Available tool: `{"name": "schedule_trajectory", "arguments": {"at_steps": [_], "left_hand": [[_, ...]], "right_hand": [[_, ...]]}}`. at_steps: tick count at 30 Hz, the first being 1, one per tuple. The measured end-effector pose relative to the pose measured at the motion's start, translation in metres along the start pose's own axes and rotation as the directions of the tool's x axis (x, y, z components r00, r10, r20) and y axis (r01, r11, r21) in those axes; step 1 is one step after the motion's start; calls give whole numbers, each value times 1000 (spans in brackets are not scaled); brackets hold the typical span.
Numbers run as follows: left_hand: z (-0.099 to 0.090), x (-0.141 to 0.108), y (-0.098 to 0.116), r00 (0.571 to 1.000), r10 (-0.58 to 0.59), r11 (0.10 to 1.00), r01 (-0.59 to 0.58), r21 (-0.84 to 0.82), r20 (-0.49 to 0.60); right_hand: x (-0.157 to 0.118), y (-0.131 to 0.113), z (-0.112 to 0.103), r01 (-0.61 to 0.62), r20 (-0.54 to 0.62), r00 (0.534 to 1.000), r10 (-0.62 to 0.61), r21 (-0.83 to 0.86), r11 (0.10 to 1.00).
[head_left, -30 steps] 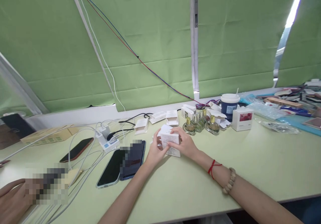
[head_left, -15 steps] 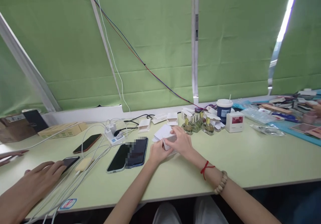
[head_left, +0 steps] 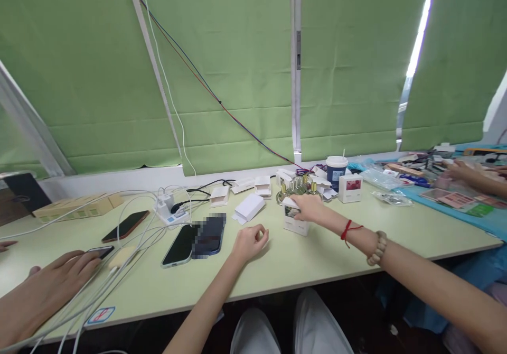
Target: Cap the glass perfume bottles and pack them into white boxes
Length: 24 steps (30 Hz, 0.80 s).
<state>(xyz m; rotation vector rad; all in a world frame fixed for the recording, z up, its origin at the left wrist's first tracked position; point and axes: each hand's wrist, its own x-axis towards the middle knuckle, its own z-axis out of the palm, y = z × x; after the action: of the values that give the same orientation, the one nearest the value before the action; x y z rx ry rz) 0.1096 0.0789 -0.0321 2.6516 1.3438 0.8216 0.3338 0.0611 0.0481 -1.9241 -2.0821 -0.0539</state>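
Observation:
My right hand point(head_left: 308, 207) grips a small white box point(head_left: 295, 226) from above. The box stands upright on the table, a picture on its front face. My left hand point(head_left: 249, 242) rests on the table with its fingers curled in and nothing visible in them. Just beyond it lies a white carton point(head_left: 249, 207) with its flaps out. Several small glass bottles point(head_left: 300, 186) with gold tops stand close together behind my right hand. To their right is another white box point(head_left: 350, 188) with a reddish picture.
Two phones point(head_left: 177, 245) lie left of my left hand. A power strip point(head_left: 171, 214) and white cables are farther left, beside another person's hand point(head_left: 75, 269). Opened white cartons point(head_left: 219, 197) and a blue cup point(head_left: 336, 172) line the back. Makeup palettes point(head_left: 455, 198) lie right, near another person's hands.
My hands have parted. My right hand has moved right with a white box and now has it on the table. The left hand is off the box, and the white carton lies alone.

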Motion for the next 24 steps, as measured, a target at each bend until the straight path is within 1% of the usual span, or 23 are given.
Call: {"name": "schedule_trajectory", "arguments": {"at_steps": [3, 6, 9, 12, 14, 17, 19, 20, 22, 23, 24], "left_hand": [[3, 1, 0, 1000, -3, 1000, 3, -3, 31], [4, 1, 1, 998, -7, 1000, 7, -7, 55], [4, 3, 2, 998, -12, 1000, 13, -14, 62], [5, 3, 2, 998, -23, 1000, 24, -16, 62], [5, 4, 2, 998, -32, 999, 33, -12, 61], [4, 4, 1, 997, -40, 999, 41, -12, 61], [3, 4, 1, 997, -41, 999, 42, -20, 60], [3, 4, 1, 997, -42, 999, 43, -24, 57], [2, 4, 2, 998, -47, 998, 49, -30, 48], [2, 4, 2, 998, -50, 998, 51, -33, 42], [1, 3, 3, 998, -51, 998, 52, -34, 38]], "right_hand": [[-1, 39, -12, -86, 74, 993, 96, -129, 988], [-4, 82, -18, -226, 101, 961, 257, -247, 942], [-12, 121, -18, -359, 48, 919, 391, -311, 880], [-19, 150, -16, -443, -29, 889, 456, -303, 844], [-21, 161, -15, -493, -64, 866, 495, -270, 827], [-20, 170, -9, -562, -95, 826, 556, -208, 801], [-19, 172, -1, -601, -178, 794, 581, -95, 793], [-19, 172, 5, -618, -239, 765, 598, -6, 787], [-21, 171, 19, -628, -338, 678, 653, 195, 753], [-23, 171, 27, -643, -349, 635, 689, 256, 722], [-25, 170, 35, -659, -342, 603, 721, 295, 692]]}}
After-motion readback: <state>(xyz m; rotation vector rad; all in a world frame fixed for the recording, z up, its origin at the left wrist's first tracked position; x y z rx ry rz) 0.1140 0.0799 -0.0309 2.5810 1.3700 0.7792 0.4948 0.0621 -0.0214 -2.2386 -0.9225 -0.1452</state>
